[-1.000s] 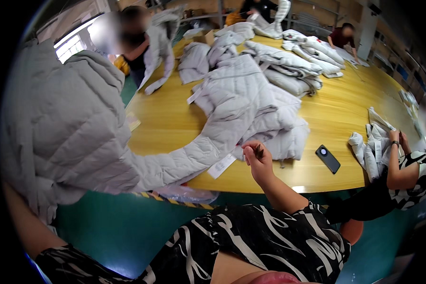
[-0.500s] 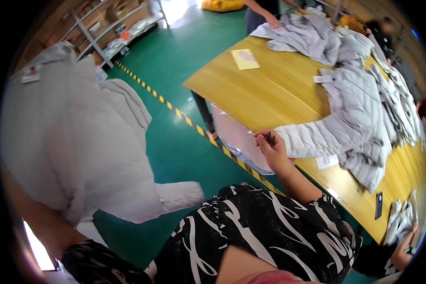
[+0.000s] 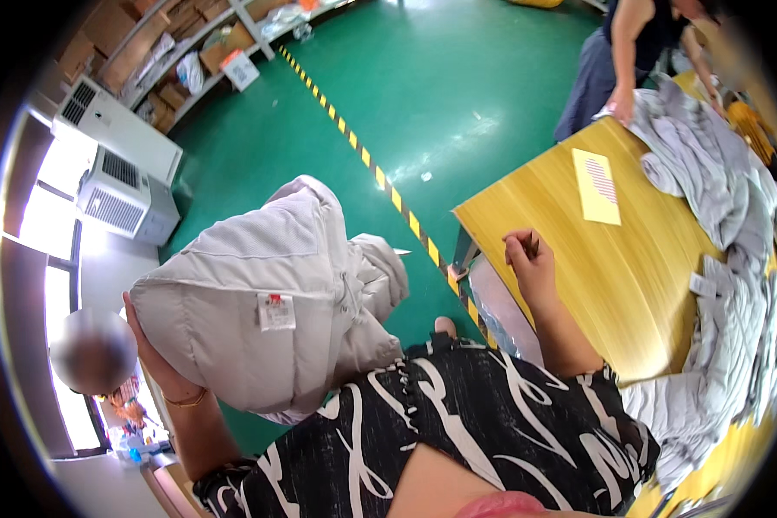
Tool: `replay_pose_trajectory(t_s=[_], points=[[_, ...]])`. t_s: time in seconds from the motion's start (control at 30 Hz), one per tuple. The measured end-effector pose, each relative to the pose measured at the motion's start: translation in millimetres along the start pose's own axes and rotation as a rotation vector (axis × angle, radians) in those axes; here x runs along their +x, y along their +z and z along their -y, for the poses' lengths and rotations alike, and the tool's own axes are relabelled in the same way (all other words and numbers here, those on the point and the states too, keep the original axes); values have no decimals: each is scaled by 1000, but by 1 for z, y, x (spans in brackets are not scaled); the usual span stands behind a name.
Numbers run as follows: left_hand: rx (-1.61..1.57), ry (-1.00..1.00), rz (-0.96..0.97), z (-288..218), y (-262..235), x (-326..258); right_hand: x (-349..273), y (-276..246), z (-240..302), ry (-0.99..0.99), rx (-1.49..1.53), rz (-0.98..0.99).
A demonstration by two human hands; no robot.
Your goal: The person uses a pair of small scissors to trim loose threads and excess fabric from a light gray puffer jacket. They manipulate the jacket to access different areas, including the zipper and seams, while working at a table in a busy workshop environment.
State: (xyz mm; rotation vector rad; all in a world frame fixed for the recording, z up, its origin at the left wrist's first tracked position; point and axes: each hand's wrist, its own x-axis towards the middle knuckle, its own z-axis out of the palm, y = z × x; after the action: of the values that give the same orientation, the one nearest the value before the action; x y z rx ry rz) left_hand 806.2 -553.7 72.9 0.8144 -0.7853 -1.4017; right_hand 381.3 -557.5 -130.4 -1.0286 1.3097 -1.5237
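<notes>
A light grey padded jacket (image 3: 233, 337) hangs in front of me on the left, bunched, with a white and red label on its lining. My left hand (image 3: 142, 332) grips its left edge, with most of the fingers hidden by the fabric. To the right, my right hand (image 3: 528, 250) is closed around what look like small dark thread snips (image 3: 533, 247), mostly covered by the fingers. It is held up near the left edge of the wooden table (image 3: 527, 207), apart from the jacket.
A yellow sheet (image 3: 596, 186) lies on the table, with several grey jackets (image 3: 699, 345) along its right side. Across the table a person (image 3: 626, 60) handles grey garments. Grey machines (image 3: 116, 194) and loaded shelves (image 3: 224, 43) line the left. Striped tape (image 3: 380, 177) crosses the green floor.
My view has turned left. The jacket has swung inward and now shows its lining and label, bunched closer to me. My right hand stays closed and raised by the table.
</notes>
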Motion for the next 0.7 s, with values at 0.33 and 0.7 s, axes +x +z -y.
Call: replay_pose_trajectory(t_s=[0.33, 0.7], points=[[42, 252, -224, 62, -2, 235, 252, 131, -37, 7, 54, 162], [-47, -282, 269, 125, 111, 602, 459, 133, -65, 120, 139, -326]])
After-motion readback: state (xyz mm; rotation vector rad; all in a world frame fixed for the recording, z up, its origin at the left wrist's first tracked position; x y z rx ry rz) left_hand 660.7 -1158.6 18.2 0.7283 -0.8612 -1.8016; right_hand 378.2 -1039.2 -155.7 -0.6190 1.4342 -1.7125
